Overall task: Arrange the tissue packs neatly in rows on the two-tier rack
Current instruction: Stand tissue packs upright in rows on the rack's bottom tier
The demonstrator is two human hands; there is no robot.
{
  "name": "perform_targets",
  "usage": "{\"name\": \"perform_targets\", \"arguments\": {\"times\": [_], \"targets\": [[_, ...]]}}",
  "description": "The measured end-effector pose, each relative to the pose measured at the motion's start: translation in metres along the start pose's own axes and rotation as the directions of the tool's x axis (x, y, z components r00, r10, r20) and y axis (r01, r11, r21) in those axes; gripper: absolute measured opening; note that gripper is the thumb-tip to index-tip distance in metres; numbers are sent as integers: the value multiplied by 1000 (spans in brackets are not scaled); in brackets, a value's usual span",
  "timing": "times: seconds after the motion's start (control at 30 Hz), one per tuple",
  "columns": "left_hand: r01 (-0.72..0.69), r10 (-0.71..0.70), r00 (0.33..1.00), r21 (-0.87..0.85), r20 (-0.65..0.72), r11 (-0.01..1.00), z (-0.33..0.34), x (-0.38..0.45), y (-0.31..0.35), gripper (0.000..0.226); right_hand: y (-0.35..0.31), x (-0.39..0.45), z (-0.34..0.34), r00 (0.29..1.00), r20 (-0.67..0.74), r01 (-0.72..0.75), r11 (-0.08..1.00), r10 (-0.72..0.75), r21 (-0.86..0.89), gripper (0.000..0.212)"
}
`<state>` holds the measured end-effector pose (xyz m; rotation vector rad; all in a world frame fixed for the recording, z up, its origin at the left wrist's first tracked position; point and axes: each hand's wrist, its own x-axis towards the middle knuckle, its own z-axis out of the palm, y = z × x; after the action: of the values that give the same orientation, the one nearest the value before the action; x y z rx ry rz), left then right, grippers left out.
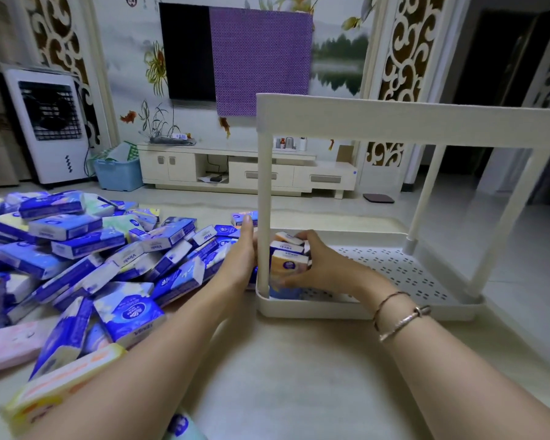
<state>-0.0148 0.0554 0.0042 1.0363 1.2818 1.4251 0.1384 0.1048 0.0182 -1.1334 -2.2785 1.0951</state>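
The first row is starting: the right hand (315, 262) clasps standing tissue packs (288, 260) in the rack's lower tray (394, 309), at centre frame. The left hand (243, 249), fingers straight, presses beside the post (264, 211). Next, I think, another pack from the pile (86, 249).

few tissue packs (289, 260) upright in white rack (394, 122) lower-tier corner; blue pile (86, 252) left.

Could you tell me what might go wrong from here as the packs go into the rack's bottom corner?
The standing packs in the lower tray are held only by the right hand; they may topple when it lets go. The left hand works outside the front post and could nudge the light rack. The loose pile beside the tray could slide against it.
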Motion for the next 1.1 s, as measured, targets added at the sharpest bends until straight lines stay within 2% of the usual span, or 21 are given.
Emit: {"name": "perform_targets", "arguments": {"times": [0.07,0.2,0.33,0.4,0.47,0.57,0.63,0.73,0.77,0.9,1.03,1.1], "targets": [[-7,7,1000,7,-15,1000,2,8,-2,70,3,3,-2,1000,6,8,999,-8,-38,74],[-33,36,998,55,-54,998,0,26,-7,56,9,21,-7,997,-78,24,999,-27,-47,64],[-57,75,987,128,-145,990,-3,38,-10,45,10,47,-1,997,-65,35,997,-40,-68,78],[-68,91,985,153,-148,986,-3,41,-9,43,8,56,-1,999,-45,9,994,-14,-112,76],[-16,41,984,143,-172,990,-2,43,-6,43,8,64,-1,997,-75,-23,989,12,-144,72],[47,-34,994,118,-104,992,-2,46,-7,48,13,75,2,975,-219,-71,976,24,-207,77],[55,-50,998,124,-43,991,-4,49,-9,55,13,78,3,962,-271,-88,982,40,-169,73],[57,-55,998,92,-25,994,-7,51,-11,59,5,78,1,962,-260,-81,997,82,17,38],[56,-55,998,75,-21,996,-7,52,-11,58,1,80,1,961,-253,-95,993,108,63,33],[86,-83,995,68,-46,994,-7,52,-11,53,1,95,9,951,-262,-159,986,166,48,39],[92,-87,995,95,-49,991,-6,52,-10,54,2,96,9,973,-185,-137,991,134,-2,23],[110,-103,992,111,-69,988,-6,50,-10,52,1,93,7,975,-155,-161,987,162,19,36]]}}
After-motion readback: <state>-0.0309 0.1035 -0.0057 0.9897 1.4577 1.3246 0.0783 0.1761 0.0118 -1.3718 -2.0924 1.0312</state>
